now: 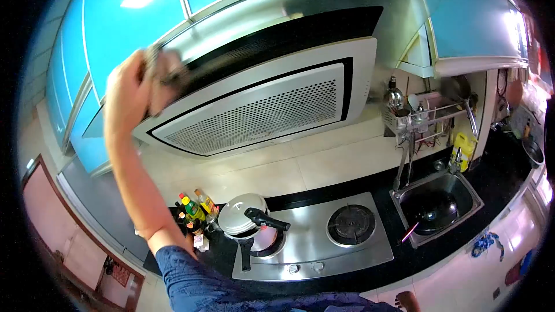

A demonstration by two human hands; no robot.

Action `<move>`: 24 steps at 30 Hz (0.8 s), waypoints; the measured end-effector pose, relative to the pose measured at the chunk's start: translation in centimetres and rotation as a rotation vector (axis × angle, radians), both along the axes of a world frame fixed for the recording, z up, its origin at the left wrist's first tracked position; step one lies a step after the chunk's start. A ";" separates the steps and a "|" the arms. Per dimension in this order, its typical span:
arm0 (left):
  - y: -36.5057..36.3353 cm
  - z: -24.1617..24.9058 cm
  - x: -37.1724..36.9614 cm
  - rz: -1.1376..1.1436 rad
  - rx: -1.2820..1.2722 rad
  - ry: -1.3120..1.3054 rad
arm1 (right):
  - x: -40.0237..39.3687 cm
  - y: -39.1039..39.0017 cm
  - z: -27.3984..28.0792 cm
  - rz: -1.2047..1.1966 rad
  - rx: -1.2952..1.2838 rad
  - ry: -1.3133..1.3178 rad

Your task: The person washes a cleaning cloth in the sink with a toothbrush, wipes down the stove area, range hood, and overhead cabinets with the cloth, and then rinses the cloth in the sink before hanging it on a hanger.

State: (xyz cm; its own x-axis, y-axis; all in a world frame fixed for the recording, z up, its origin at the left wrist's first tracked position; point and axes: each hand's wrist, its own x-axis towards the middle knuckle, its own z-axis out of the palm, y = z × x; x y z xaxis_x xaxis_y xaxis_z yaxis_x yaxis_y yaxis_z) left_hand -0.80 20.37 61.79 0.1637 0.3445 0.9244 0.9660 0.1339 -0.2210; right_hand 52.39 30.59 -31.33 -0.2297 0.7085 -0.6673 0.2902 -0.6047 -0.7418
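Note:
My left hand point(128, 89) is raised at the upper left, its fingers closed around a bunched brownish-grey cloth point(159, 84). Motion blurs the cloth, which overlaps the left end of the range hood's black front panel point(277, 40). Above that panel stretches a clear glass edge, and below it lies the hood's white underside with a perforated grille point(260, 112). My bare forearm rises from a dark blue sleeve past the left side of the hood. My right hand does not show in this view.
Below the hood, a pot point(240, 214) with its lid and black handles stands on the left burner of the steel stove point(341, 260). Several bottles point(193, 208) crowd its left side. A sink point(404, 202) holds a dark wok point(436, 211). Behind it is a dish rack point(433, 118); blue cabinets point(130, 17) hang above.

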 end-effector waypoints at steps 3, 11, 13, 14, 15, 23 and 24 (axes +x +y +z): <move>5.7 1.5 6.6 -0.017 -0.095 0.265 | 0.3 -0.7 1.3 -0.066 0.002 0.146; 22.6 2.3 30.4 -0.122 -0.068 0.579 | -3.6 2.9 0.4 -0.077 0.056 0.289; 21.6 1.8 28.9 -0.127 0.021 0.636 | -4.0 4.4 2.8 0.003 0.090 0.026; 20.5 1.6 26.7 -0.131 0.044 0.663 | -3.5 4.9 2.7 0.012 0.099 0.039; 19.1 1.6 24.2 -0.136 0.067 0.698 | -3.6 5.4 2.5 0.021 0.107 0.059; -2.4 0.9 -14.4 0.148 0.493 0.709 | -0.2 3.2 -4.5 0.028 0.189 0.384; -5.9 0.6 -20.9 0.211 0.471 0.579 | 0.0 3.7 -7.1 0.001 0.073 0.442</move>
